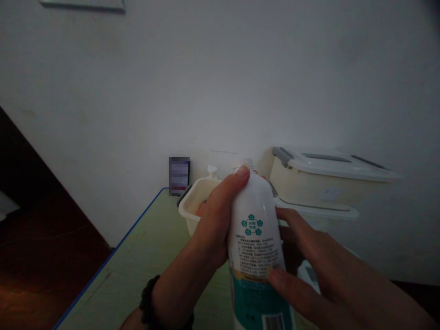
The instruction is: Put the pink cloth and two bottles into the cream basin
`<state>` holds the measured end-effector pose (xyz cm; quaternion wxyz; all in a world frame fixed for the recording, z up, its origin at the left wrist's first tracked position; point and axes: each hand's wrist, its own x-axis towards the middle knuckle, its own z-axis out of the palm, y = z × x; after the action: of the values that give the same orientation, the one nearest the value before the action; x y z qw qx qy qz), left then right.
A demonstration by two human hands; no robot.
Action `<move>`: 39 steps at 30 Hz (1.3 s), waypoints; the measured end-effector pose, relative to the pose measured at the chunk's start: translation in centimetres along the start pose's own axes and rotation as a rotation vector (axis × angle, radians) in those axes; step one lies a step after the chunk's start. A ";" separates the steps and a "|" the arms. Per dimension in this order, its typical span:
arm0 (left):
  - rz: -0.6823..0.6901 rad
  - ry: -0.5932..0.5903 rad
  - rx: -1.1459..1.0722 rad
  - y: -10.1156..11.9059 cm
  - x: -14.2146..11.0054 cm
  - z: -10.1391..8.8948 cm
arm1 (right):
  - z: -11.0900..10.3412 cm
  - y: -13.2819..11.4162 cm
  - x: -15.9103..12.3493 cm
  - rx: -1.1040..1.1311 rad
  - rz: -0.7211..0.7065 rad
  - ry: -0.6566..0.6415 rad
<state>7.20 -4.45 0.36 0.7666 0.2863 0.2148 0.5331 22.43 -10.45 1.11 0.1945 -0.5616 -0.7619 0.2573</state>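
Observation:
A tall white bottle (256,197) with a teal lower part, printed green text and a barcode stands in front of me, its foot cut off by the lower picture edge. My left hand (218,215) is closed around its upper left side, thumb lying near the top; a dark beaded band circles that wrist. From the right, my right hand (309,266) grips the bottle's side, thumb on the printed front and fingers partly hidden behind. A pale cap or nozzle (246,162) shows faintly above the left thumb.
A green table (137,270) with a blue edge stands against the wall. On it are an open cream bin (187,211) holding something reddish, a white pump top (212,171) behind it, and a phone-like screen (179,176). Lidded cream boxes (319,183) are stacked at right.

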 end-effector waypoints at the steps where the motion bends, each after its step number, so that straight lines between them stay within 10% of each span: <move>1: -0.003 0.009 0.010 0.0 0.0 0.0 | 0.0 -0.1 0.0 -0.001 -0.002 0.000; 39: 0.001 0.043 0.027 0.2 0.0 0.4 | -0.5 -0.8 -0.2 -0.012 -0.037 0.066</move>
<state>7.27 -4.50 0.79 0.7577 0.2855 0.2383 0.5363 22.18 -10.72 1.96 0.2207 -0.5567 -0.7670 0.2304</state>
